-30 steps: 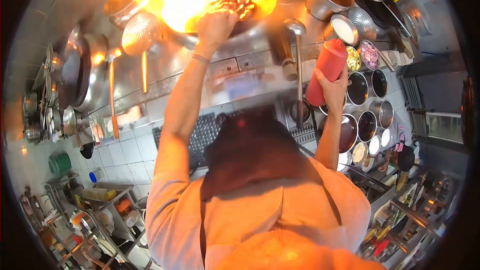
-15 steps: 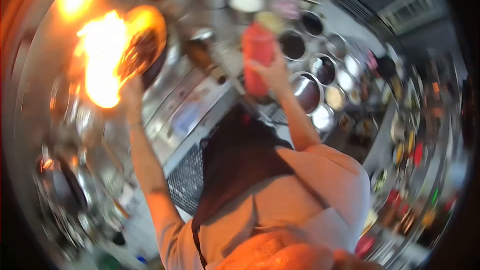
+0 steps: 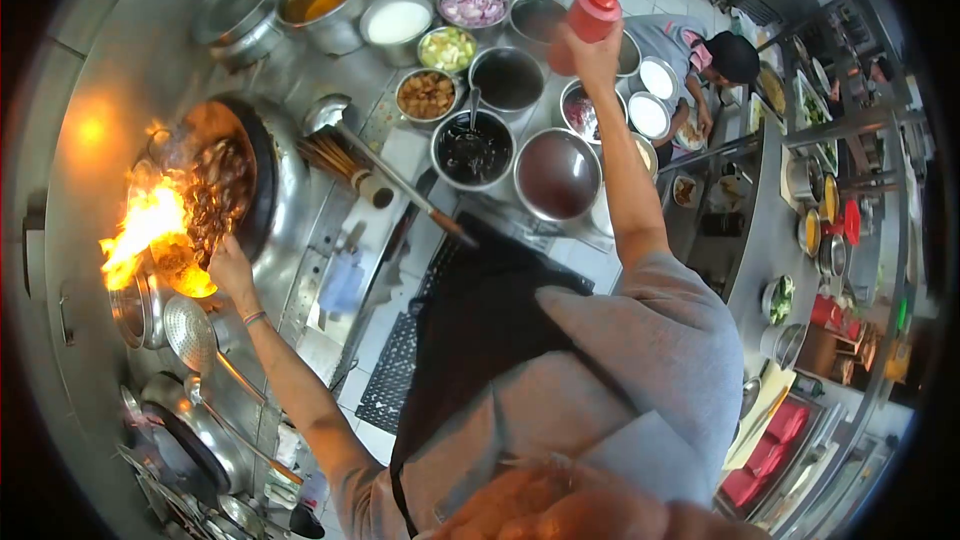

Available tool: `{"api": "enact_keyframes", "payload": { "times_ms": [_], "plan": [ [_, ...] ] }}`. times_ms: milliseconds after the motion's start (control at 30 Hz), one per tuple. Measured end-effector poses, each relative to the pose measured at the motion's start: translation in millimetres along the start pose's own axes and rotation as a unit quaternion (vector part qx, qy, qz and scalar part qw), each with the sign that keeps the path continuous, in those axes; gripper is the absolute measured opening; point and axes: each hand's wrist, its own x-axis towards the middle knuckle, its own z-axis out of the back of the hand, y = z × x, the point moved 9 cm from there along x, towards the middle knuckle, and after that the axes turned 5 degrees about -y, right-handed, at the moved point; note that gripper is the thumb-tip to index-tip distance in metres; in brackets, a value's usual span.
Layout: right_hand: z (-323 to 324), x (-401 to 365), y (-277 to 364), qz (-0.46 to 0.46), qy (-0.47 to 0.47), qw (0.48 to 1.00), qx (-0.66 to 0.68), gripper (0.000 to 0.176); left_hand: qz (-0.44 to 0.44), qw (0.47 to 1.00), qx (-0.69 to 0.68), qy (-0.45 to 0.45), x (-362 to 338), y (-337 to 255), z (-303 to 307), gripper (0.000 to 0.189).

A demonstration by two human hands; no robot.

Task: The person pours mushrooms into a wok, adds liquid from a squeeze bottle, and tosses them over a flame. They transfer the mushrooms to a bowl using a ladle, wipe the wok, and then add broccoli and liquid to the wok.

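My left hand [image 3: 232,275] is closed at the near edge of a wok [image 3: 262,155]; whether it grips a handle or the rim is hidden. The wok is tilted, with dark, glossy pieces of food [image 3: 218,190] in it. Tall flames [image 3: 150,230] burn at its left side, close to my fingers. In my right hand [image 3: 597,58] is a red squeeze bottle [image 3: 592,18], held above the pots at the back right. Below the bottle stand a bowl of dark sauce [image 3: 505,80] and a pot of reddish-brown liquid [image 3: 558,175].
A ladle [image 3: 400,175] and a bamboo brush [image 3: 345,165] lie right of the wok. Bowls of chopped onion [image 3: 473,3], white liquid [image 3: 396,20] and black sauce [image 3: 473,150] stand behind. A skimmer [image 3: 190,335] rests front left. A co-worker [image 3: 665,45] bends over a plate at right.
My right hand has carried the squeeze bottle up and to the right, away from the stove. The wok has shifted down and left in view, and the flames sit lower.
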Motion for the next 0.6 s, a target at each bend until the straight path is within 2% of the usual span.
{"api": "enact_keyframes", "payload": {
  "times_ms": [67,100,200,233,267,300,333,367,433,467,533,567,600],
  "plan": [
    [-7.2,3.2,-41.8,-0.061,0.004,0.998,0.018,0.081,-0.006,1.000,0.000,-0.008,1.2,-1.4,0.8,0.048],
    [-5.6,0.2,-52.2,-0.075,-0.004,0.997,-0.017,0.080,-0.010,1.000,0.003,-0.004,3.1,1.5,-1.8,0.048],
    [-16.6,-8.8,-87.8,-0.041,-0.009,0.999,-0.016,0.076,0.018,1.000,-0.019,0.008,0.7,12.0,-6.8,0.049],
    [-21.1,-11.9,-103.6,-0.056,0.006,0.998,-0.007,0.074,0.015,1.000,-0.021,0.015,-0.2,11.5,-5.2,0.048],
    [-23.8,-15.3,-115.8,-0.072,0.022,0.997,0.001,0.073,0.026,1.000,0.013,0.010,-1.8,9.0,-0.5,0.046],
    [-24.2,-22.8,-111.5,-0.141,0.060,0.988,0.025,0.064,0.024,1.000,-0.001,0.019,-1.5,0.0,4.6,0.046],
    [-26.6,-22.7,-111.1,-0.114,0.060,0.992,0.001,0.062,0.068,0.995,-0.045,0.057,-2.7,0.2,2.9,0.045],
    [-22.8,-20.0,-112.3,-0.066,0.051,0.996,-0.038,0.059,0.072,0.995,0.004,0.076,-2.4,0.8,-0.3,0.045],
    [-22.7,-19.7,-112.6,-0.002,0.038,0.995,-0.087,0.055,0.026,0.998,-0.043,0.044,-1.4,-7.1,7.9,0.046],
    [-24.0,-24.4,-112.9,-0.053,0.030,0.997,-0.038,0.066,0.024,0.999,-0.016,0.035,0.0,-4.0,5.4,0.041],
    [-20.3,-23.1,-121.1,0.035,0.028,0.992,-0.115,0.083,0.014,0.998,-0.061,0.019,4.0,-1.9,5.2,0.043],
    [-20.1,-21.3,-122.4,0.026,0.045,0.990,-0.133,0.091,0.013,0.998,-0.056,0.030,5.4,-9.4,13.5,0.043],
    [-22.6,-24.1,-114.9,-0.041,0.086,0.990,-0.103,0.096,0.011,0.997,-0.057,0.043,5.3,-19.3,19.6,0.043]
  ]
}}
